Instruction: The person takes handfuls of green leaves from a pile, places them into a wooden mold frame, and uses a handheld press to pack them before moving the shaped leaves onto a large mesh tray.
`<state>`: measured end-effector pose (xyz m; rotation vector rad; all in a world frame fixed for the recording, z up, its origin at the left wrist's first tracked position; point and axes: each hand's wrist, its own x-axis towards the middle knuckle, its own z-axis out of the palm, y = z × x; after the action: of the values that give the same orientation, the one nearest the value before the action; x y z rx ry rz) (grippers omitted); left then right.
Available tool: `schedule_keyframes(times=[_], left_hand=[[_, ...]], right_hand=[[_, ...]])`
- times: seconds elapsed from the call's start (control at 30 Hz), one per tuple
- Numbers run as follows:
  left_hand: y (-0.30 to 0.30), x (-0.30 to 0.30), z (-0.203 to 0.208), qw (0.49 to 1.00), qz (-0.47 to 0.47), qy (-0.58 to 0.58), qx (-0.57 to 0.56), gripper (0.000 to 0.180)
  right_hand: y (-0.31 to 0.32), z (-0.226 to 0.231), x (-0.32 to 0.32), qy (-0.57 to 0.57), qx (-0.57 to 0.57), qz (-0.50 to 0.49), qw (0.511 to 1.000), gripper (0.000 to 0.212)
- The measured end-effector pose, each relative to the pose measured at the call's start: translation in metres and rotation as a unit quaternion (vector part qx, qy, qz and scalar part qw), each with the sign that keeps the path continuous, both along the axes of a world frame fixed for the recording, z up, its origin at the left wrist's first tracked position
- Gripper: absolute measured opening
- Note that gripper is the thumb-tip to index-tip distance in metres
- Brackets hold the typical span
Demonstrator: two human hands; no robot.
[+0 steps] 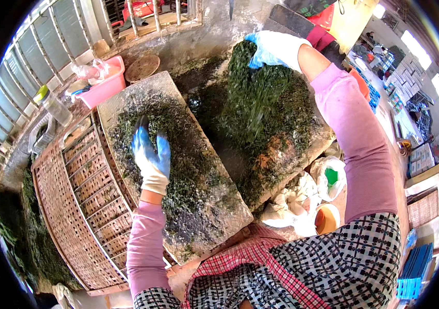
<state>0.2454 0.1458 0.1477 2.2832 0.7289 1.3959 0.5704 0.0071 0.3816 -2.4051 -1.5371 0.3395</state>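
Observation:
My left hand point(151, 157), in a white glove with blue-coated fingers, lies on the pale stone slab point(219, 219) with its fingers stretched apart. Scraps of dark green leafy stuff cover much of that slab around it. In a matching glove, my right hand point(276, 49) is raised at the far right with its fingers curled over a dark green leafy clump point(250, 77). Blurred strands trail down from the clump toward the dark gap and the right-hand stone point(325, 136). The fingertips of my right hand are partly hidden by the greens.
A woven bamboo rack point(62, 190) stands left of the slab, with more greens point(39, 237) beyond it. A pink basin point(106, 85), a round lid point(143, 68) and a bottle point(57, 105) sit behind. White bags point(294, 203) and an orange-brown container point(327, 219) lie near right.

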Motion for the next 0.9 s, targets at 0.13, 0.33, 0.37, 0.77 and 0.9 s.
schedule_keyframes(times=[0.13,0.33,0.37,0.77,0.9], left_hand=[[-0.031,0.030,0.057,0.917,-0.227,-0.222,-0.243,0.046],[-0.038,0.084,0.065,0.650,-0.396,-0.309,-0.571,0.052],[-0.022,0.090,0.035,0.494,-0.535,-0.283,-0.625,0.051],[-0.102,0.088,0.035,0.670,-0.495,-0.012,-0.553,0.080],[-0.106,0.105,0.104,0.736,-0.359,0.059,-0.571,0.054]], right_hand=[[0.000,0.006,-0.054,0.144,-0.014,0.054,0.988,0.054],[0.003,0.006,-0.089,0.167,-0.008,0.200,0.965,0.063],[0.005,0.006,-0.090,0.163,0.004,0.224,0.961,0.062],[-0.044,-0.177,0.108,0.377,0.120,0.206,0.895,0.038],[-0.066,-0.190,0.068,0.594,0.144,0.136,0.779,0.051]])
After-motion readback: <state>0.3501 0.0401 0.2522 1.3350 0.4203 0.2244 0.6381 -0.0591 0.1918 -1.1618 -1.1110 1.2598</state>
